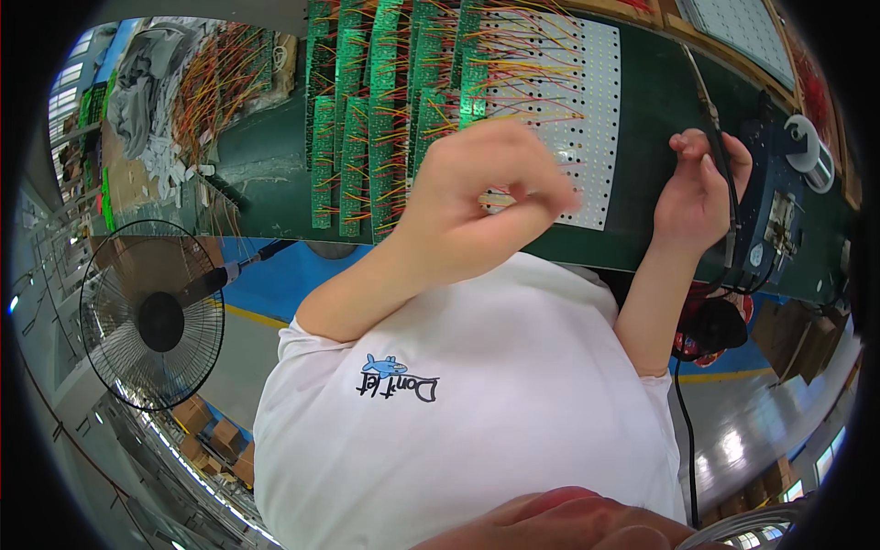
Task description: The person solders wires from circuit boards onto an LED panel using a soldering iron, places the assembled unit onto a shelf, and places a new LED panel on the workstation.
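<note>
Circuit boards (380, 137) lie in rows on the tabletop (646, 137), probably so that their wires (541, 64) stay reachable. The right hand (687, 202) grips the soldering iron (719, 147), tip pointing away, perhaps for safety; the blurred left hand (463, 179) curls, but whether its grip holds anything, one cannot tell.

A yellow stripe (255, 316) borders blue flooring (284, 282), with cardboard boxes (192, 414) and a black fan (161, 322) leftward.

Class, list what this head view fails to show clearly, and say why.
All in the head view:
What, if anything, the left hand pinches: the hand is blurred.
White dotted panel's near left part: hidden behind that hand.
Green circuit boards' far ends: cut off by the upper edge.
</note>
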Demonstrator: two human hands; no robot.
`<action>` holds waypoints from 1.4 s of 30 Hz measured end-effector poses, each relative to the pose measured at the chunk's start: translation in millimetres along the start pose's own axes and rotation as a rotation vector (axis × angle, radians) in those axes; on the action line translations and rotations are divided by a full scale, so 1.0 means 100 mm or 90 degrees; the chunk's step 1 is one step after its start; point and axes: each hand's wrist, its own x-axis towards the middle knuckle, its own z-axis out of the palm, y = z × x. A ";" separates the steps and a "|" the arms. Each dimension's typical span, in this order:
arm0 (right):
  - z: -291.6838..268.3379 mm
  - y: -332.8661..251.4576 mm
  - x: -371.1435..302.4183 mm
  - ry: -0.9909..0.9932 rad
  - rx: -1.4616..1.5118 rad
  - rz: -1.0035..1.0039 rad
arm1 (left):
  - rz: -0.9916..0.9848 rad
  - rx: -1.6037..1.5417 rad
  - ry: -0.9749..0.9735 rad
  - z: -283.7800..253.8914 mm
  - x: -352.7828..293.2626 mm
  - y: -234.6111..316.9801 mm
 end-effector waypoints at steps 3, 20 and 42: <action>-0.01 0.00 0.00 0.001 0.022 0.004 | 0.063 0.089 -0.201 -0.27 -0.17 0.05; -0.03 -0.02 -0.01 0.013 -0.003 0.027 | 0.051 0.703 -0.046 -0.48 0.33 -0.32; 0.02 -0.07 -0.02 0.065 0.052 0.067 | -0.225 0.684 0.092 -0.35 0.23 -0.25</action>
